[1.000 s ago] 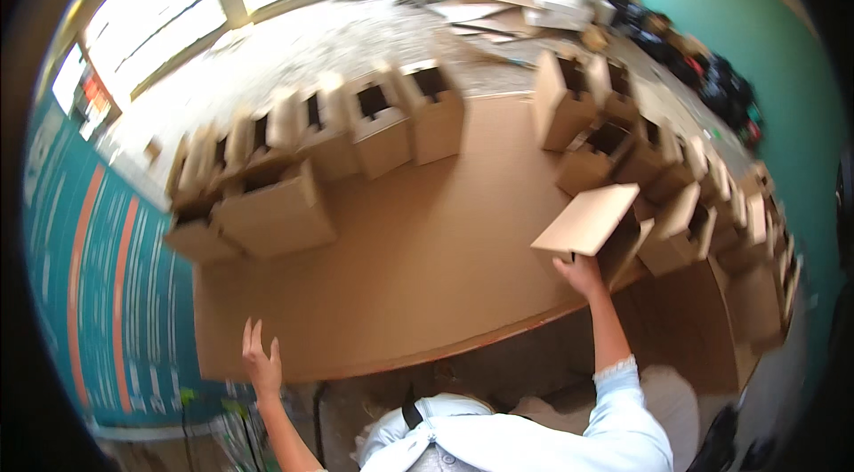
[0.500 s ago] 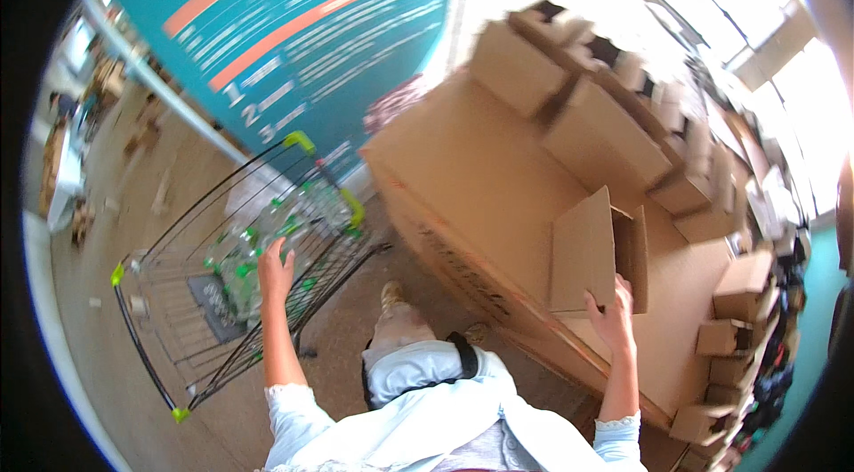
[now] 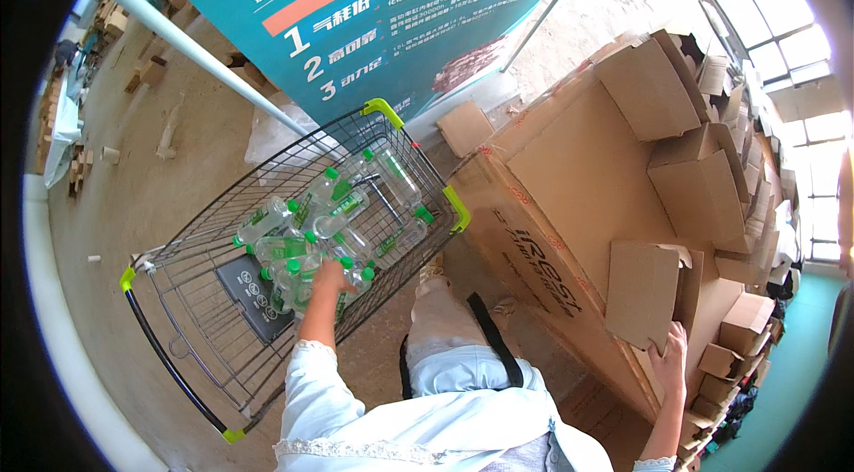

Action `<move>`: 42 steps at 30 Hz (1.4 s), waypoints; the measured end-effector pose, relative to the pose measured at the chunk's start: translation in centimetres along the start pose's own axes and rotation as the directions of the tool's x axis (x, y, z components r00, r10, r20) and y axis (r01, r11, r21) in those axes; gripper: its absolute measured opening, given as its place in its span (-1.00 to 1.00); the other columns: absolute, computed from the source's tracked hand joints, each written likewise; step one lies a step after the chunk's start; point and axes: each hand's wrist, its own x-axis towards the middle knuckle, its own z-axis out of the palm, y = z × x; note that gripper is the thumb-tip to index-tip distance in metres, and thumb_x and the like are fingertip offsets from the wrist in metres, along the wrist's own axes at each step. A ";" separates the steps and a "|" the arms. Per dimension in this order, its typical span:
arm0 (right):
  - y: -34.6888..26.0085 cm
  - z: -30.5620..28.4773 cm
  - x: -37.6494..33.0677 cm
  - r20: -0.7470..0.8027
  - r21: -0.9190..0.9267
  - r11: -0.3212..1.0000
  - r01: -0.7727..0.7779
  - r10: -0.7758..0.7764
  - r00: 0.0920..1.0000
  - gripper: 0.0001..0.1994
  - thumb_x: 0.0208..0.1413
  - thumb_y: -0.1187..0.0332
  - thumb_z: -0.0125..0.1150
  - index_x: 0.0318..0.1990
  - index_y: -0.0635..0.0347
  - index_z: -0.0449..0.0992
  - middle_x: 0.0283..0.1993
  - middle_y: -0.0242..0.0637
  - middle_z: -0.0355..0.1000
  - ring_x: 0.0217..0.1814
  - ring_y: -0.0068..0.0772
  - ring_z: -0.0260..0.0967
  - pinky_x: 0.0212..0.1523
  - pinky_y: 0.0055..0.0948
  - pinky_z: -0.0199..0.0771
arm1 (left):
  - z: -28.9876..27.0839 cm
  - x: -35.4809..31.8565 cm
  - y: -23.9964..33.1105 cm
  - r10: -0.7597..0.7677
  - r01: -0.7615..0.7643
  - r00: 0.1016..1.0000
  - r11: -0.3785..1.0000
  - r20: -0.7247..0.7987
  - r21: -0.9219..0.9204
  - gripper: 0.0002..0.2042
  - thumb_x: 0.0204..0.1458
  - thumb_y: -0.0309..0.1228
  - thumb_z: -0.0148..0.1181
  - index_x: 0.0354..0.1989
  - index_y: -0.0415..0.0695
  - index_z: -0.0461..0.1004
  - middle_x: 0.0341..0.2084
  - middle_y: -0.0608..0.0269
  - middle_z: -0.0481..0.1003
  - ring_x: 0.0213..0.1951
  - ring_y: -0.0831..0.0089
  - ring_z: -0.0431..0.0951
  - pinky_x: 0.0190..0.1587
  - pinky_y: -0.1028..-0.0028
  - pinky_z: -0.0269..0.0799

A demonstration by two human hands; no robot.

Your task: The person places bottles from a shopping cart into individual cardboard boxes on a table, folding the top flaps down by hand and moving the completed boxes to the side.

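Note:
My left hand (image 3: 330,278) reaches down into a wire shopping cart (image 3: 197,269), its fingers bent round a clear plastic bottle (image 3: 345,266) with a green cap; the fingertips are partly hidden. Around it lie several more green-capped bottles (image 3: 283,247), tumbled together and looking empty. On the right, my right hand (image 3: 669,356) grips the near edge of a small open cardboard box (image 3: 642,290). That box rests on a large flat carton (image 3: 578,165), its opening turned to the right and its inside mostly hidden.
Several open cardboard boxes (image 3: 698,178) crowd the carton's far side, with smaller ones (image 3: 745,321) along its right end. A teal printed banner (image 3: 356,18) stands behind the cart, beside a pale pole (image 3: 196,49). A flat cardboard piece (image 3: 465,128) lies on the floor.
My left hand has gone from hovering open over the bottles to down among them, closing on one. The view has shifted, moving the scene in it. My right hand still holds the box.

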 end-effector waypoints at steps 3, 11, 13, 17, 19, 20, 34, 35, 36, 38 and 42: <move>0.4 -0.5 0.2 0.018 -0.220 0.975 0.029 -0.026 1.000 -0.79 -0.24 0.55 0.29 -0.34 0.26 0.54 -0.32 -0.14 0.36 -0.15 0.00 0.26 -0.06 -0.11 0.28 | 4.6 1.0 -0.9 -0.002 0.001 0.980 1.000 -0.198 -0.005 -0.11 -0.53 -0.15 0.66 0.09 -0.15 0.36 0.02 -0.01 0.50 0.05 0.07 0.53 0.06 0.22 0.51; 2.9 -0.3 -0.4 0.004 -0.208 0.973 0.098 -0.100 0.995 -0.89 -0.19 0.52 0.29 -0.45 0.26 0.48 -0.45 -0.14 0.35 -0.28 0.00 0.26 -0.12 -0.13 0.28 | 7.0 1.3 -1.7 -0.028 -0.054 0.946 0.968 -0.323 -0.243 -0.26 -0.52 -0.28 0.65 -0.05 -0.13 0.40 -0.08 0.03 0.52 0.03 0.04 0.52 0.03 0.16 0.47; 2.9 -0.3 -0.4 -0.005 -0.211 0.972 0.099 -0.102 0.995 -0.88 -0.19 0.52 0.30 -0.46 0.26 0.47 -0.47 -0.16 0.36 -0.28 -0.02 0.27 -0.12 -0.15 0.28 | 6.5 -0.4 -2.4 0.002 -0.137 0.905 0.948 -0.425 -0.287 -0.26 -0.50 -0.27 0.63 -0.02 -0.15 0.41 -0.08 0.00 0.52 -0.01 0.01 0.52 0.02 0.16 0.46; 3.5 -0.3 -0.7 0.013 -0.194 0.973 0.127 -0.127 0.992 -0.88 -0.18 0.52 0.30 -0.47 0.26 0.47 -0.46 -0.17 0.38 -0.28 -0.04 0.29 -0.09 -0.17 0.29 | 2.8 -3.4 -3.2 -0.137 -0.108 0.839 0.906 -0.526 -0.408 -0.29 -0.44 -0.23 0.58 -0.01 -0.19 0.44 -0.13 -0.04 0.54 -0.07 -0.01 0.54 -0.03 0.16 0.44; 3.8 -0.3 -1.0 0.004 -0.207 0.971 0.122 -0.124 0.992 -0.86 -0.18 0.50 0.32 -0.45 0.23 0.46 -0.46 -0.18 0.38 -0.26 -0.06 0.30 -0.05 -0.19 0.30 | -1.4 -3.9 -2.4 -0.226 -0.072 0.789 0.890 -0.572 -0.450 -0.32 -0.42 -0.22 0.57 -0.04 -0.19 0.45 -0.16 -0.04 0.55 -0.09 -0.02 0.54 -0.05 0.16 0.43; 3.8 -0.2 -1.3 -0.017 -0.198 0.973 0.119 -0.125 0.992 -0.86 -0.18 0.48 0.32 -0.44 0.22 0.46 -0.46 -0.18 0.39 -0.25 -0.07 0.30 -0.03 -0.19 0.30 | -3.9 -4.5 -1.5 -0.206 -0.131 0.722 0.897 -0.661 -0.422 -0.33 -0.40 -0.24 0.56 -0.03 -0.21 0.45 -0.18 -0.05 0.56 -0.10 -0.01 0.55 -0.05 0.17 0.43; 10.9 -0.6 -3.0 0.042 -0.300 0.921 0.249 -0.248 0.968 -0.91 -0.05 0.43 0.23 -0.35 0.01 0.52 -0.38 -0.36 0.45 -0.11 -0.33 0.38 0.04 -0.30 0.22 | -23.2 -39.2 42.2 0.562 -0.839 -0.342 -0.544 -0.753 -0.025 -0.27 -0.22 -0.11 0.46 0.10 -0.27 0.34 -0.03 0.03 0.44 -0.03 0.23 0.53 0.03 0.23 0.51; 11.1 -0.6 -3.2 0.017 -0.300 0.921 0.249 -0.255 0.967 -0.91 -0.04 0.42 0.22 -0.34 0.01 0.52 -0.38 -0.37 0.46 -0.11 -0.33 0.39 0.04 -0.30 0.23 | -22.2 -40.9 45.1 0.693 -0.855 -0.355 -0.513 -0.628 -0.083 -0.30 -0.25 -0.15 0.48 0.08 -0.24 0.37 -0.05 0.09 0.46 -0.06 0.28 0.55 0.00 0.29 0.52; 11.4 -0.5 -3.3 -0.012 -0.285 0.925 0.250 -0.264 0.964 -0.93 -0.02 0.41 0.21 -0.34 0.02 0.52 -0.38 -0.37 0.46 -0.11 -0.34 0.39 0.04 -0.31 0.23 | -21.2 -42.7 47.5 0.804 -0.913 -0.355 -0.407 -0.477 -0.008 -0.32 -0.29 -0.19 0.50 0.05 -0.21 0.40 -0.07 0.14 0.49 -0.09 0.29 0.58 -0.04 0.30 0.54; 11.8 -0.4 -3.5 -0.045 -0.269 0.931 0.248 -0.269 0.962 -0.95 0.03 0.39 0.16 -0.33 0.05 0.51 -0.39 -0.39 0.47 -0.12 -0.37 0.39 0.02 -0.33 0.23 | -18.8 -44.2 51.2 0.920 -0.939 -0.330 -0.297 -0.210 0.176 -0.38 -0.33 -0.29 0.50 -0.01 -0.18 0.45 -0.12 0.18 0.54 -0.13 0.28 0.61 -0.08 0.33 0.55; 12.4 0.3 -3.6 -0.143 -0.182 0.942 0.282 -0.309 0.940 -0.96 0.04 0.39 0.14 -0.38 0.08 0.50 -0.43 -0.39 0.47 -0.16 -0.38 0.39 0.01 -0.37 0.24 | -15.4 -41.3 55.7 0.970 -0.803 -0.068 -0.191 0.232 0.564 -0.44 -0.30 -0.32 0.44 -0.05 -0.23 0.43 -0.15 -0.02 0.54 -0.15 0.04 0.59 -0.07 0.25 0.52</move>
